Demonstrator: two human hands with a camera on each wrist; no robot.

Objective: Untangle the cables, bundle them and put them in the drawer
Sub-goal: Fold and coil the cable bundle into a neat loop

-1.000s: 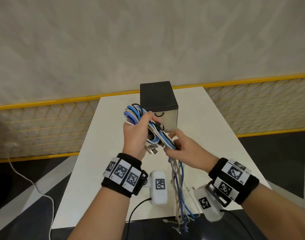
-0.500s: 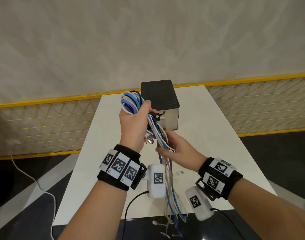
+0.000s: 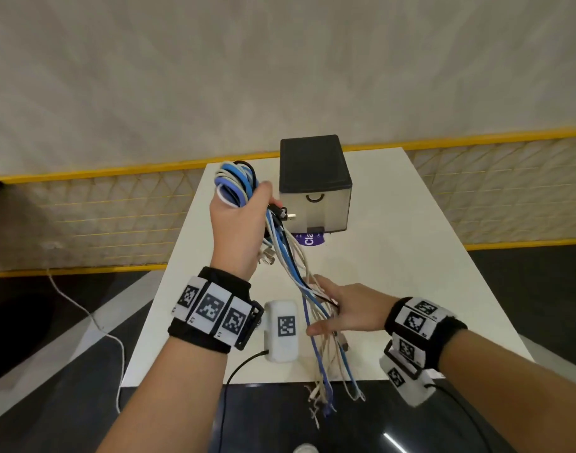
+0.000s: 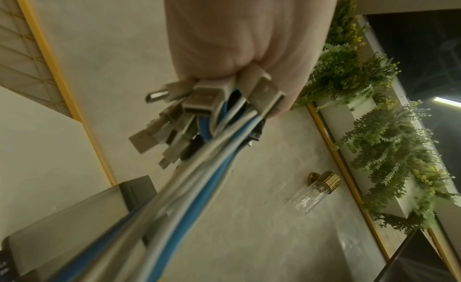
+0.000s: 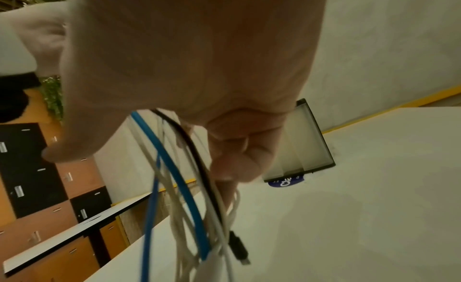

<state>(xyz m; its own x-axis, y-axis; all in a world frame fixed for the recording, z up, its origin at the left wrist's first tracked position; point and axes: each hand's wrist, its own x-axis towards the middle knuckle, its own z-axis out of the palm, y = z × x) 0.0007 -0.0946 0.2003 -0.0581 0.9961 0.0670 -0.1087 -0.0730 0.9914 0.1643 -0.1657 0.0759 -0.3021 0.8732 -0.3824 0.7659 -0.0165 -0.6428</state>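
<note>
My left hand is raised over the white table and grips a bundle of blue, white and black cables, looped above the fist. Several USB plugs stick out below the left hand. The loose strands hang down past the table's near edge. My right hand is lower, its fingers curled round these strands and its thumb stretched out. A small drawer box with a dark top stands behind, its drawer closed.
A purple label pokes out from under the box. The table's near edge lies just below my wrists. A white cord trails on the dark floor at left. A yellow-framed mesh barrier runs behind the table.
My left hand has lifted the looped bundle higher. My right hand has slid down the hanging strands toward me, away from the left hand, drawing them straighter.
</note>
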